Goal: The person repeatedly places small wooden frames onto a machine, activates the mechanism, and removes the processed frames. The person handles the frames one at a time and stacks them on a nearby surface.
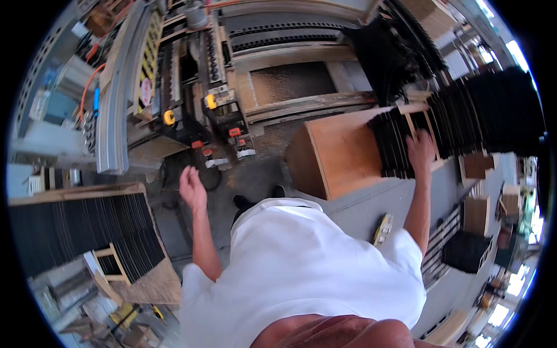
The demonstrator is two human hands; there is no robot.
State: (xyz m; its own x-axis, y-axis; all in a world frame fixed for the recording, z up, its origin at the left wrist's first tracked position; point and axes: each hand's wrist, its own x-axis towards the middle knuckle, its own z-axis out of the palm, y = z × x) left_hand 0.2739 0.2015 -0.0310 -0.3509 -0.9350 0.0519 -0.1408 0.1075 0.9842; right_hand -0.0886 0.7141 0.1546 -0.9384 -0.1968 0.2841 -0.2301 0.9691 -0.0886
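My right hand (420,152) reaches into a long row of black panels (481,116) on the right. Its bent fingers close on a light wooden frame (412,123) set among them; the fingertips are partly hidden. The near panels rest on an orange-brown wooden box-like stand (345,156). My left hand (192,188) hangs free on the left, fingers loosely bent and apart, holding nothing. Further left, another row of black panels (69,223) lies on a wooden-edged table, with a second light wooden frame (119,264) on it.
A machine (200,87) with rails, yellow and red fittings stands ahead and to the left. A metal beam (113,127) projects toward me beside it. Behind the stand is a wooden framework (301,107). A pallet (444,238) and a black stack (466,251) sit on the right floor.
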